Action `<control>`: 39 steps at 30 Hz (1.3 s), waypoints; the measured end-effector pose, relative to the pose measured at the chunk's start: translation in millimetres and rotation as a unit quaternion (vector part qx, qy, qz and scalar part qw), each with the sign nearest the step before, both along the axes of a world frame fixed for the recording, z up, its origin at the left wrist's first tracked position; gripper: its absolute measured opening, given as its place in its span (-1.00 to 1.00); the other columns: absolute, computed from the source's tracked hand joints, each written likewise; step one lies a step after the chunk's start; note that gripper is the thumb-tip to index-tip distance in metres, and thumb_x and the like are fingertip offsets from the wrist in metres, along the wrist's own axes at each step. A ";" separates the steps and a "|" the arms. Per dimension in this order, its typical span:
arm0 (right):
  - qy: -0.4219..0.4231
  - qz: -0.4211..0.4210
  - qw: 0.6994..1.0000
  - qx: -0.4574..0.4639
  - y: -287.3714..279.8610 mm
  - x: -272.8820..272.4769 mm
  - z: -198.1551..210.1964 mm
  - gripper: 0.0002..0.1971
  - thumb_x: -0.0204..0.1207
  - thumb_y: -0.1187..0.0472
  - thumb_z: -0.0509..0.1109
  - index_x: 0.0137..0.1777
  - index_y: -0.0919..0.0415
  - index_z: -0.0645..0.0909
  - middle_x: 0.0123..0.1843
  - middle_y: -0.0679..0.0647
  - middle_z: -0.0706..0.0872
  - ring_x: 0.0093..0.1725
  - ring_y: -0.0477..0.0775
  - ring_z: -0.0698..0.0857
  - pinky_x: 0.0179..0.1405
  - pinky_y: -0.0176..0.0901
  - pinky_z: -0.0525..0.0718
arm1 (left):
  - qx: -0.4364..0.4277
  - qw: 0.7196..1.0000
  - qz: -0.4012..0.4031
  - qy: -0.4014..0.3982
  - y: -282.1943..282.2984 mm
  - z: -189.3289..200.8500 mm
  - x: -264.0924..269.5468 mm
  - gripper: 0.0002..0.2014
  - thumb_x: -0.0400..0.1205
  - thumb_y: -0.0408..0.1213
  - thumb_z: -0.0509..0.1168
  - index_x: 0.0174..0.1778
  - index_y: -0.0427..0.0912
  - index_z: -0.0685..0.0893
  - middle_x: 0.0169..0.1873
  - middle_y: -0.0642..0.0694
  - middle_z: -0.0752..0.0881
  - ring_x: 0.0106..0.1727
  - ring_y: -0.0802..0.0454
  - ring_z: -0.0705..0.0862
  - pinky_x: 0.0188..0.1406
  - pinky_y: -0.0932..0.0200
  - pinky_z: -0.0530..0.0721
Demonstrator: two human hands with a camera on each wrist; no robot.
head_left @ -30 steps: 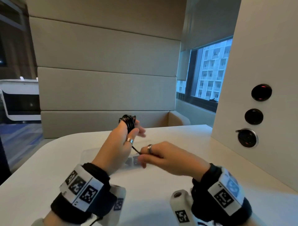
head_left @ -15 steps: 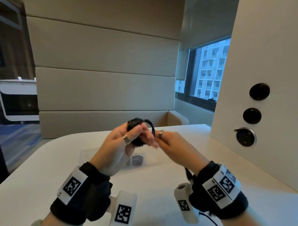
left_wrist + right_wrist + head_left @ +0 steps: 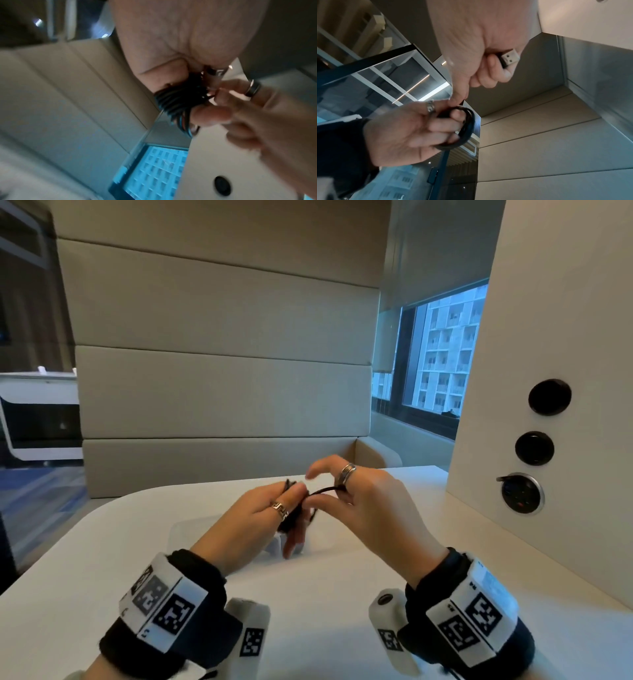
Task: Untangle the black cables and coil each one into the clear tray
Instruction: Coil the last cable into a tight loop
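A black cable is wound into a small coil (image 3: 290, 520) around the fingers of my left hand (image 3: 294, 503), which grips it just above the clear tray (image 3: 191, 534) on the white table. The left wrist view shows the coil (image 3: 180, 100) with its several turns bunched at the fingertips. My right hand (image 3: 313, 491) pinches a short loose strand (image 3: 325, 490) leading off the coil. Its lower fingers curl round the cable's USB plug (image 3: 510, 58). In the right wrist view the coil (image 3: 467, 127) loops over the left fingers. What lies in the tray is mostly hidden by my hands.
A white panel on the right carries round sockets (image 3: 522, 493) close to my right hand. A padded bench back (image 3: 222, 392) stands beyond the table's far edge. Bare table top (image 3: 308, 611) lies between my wrists and the tray.
My right hand rose from low beside the tray to the coil and now holds a short strand across it. The left hand has tipped the coil downward, nearer the tray.
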State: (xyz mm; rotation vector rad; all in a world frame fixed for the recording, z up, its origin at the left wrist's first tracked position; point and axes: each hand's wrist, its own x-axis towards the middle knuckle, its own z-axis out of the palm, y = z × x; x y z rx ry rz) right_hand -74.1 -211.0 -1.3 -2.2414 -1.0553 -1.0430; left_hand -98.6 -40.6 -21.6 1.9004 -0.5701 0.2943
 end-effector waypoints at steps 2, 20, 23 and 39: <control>0.133 0.036 0.990 -0.003 -2.7 2.9 1.9 -0.58 0.48 -0.20 0.33 0.30 -0.10 0.53 -0.51 -0.09 0.32 -0.47 -0.11 0.39 -0.43 -0.22 0.36 | -0.073 0.991 -0.072 0.089 -1.8 4.6 -5.5 -0.67 0.57 -0.06 0.14 -0.37 -0.25 0.52 -0.60 -0.13 0.55 -0.60 -0.09 0.45 -0.45 0.17 0.55; 0.206 0.092 0.973 0.040 -1.1 2.4 -0.4 -0.65 0.58 -0.12 0.18 -0.33 0.06 0.50 -0.53 -0.06 0.44 -0.48 -0.07 0.42 -0.46 -0.27 0.32 | -0.165 0.984 0.048 0.052 -11.1 11.1 -7.6 -0.79 0.41 -0.29 0.40 -0.07 -0.27 0.71 -0.44 -0.05 0.71 -0.36 0.06 0.67 -0.11 0.09 0.68; 0.230 0.103 0.966 0.057 -1.1 3.3 0.8 -0.63 0.61 -0.06 0.20 -0.33 0.15 0.54 -0.52 -0.05 0.48 -0.49 -0.10 0.40 -0.45 -0.27 0.33 | -0.209 0.976 0.022 0.065 -11.0 10.8 -7.7 -0.86 0.54 -0.45 0.31 -0.02 -0.29 0.67 -0.37 -0.01 0.67 -0.35 0.06 0.63 -0.21 0.22 0.71; 0.296 0.138 0.943 0.071 -5.3 6.3 4.0 -0.82 0.69 0.11 0.16 -0.09 0.06 0.55 -0.44 -0.05 0.55 -0.47 -0.12 0.45 -0.41 -0.30 0.41 | -0.426 0.895 -0.019 0.129 -14.3 13.3 -0.9 -0.80 0.64 -0.43 0.15 0.14 -0.43 0.53 -0.42 -0.04 0.61 -0.57 0.19 0.41 -0.41 0.30 0.49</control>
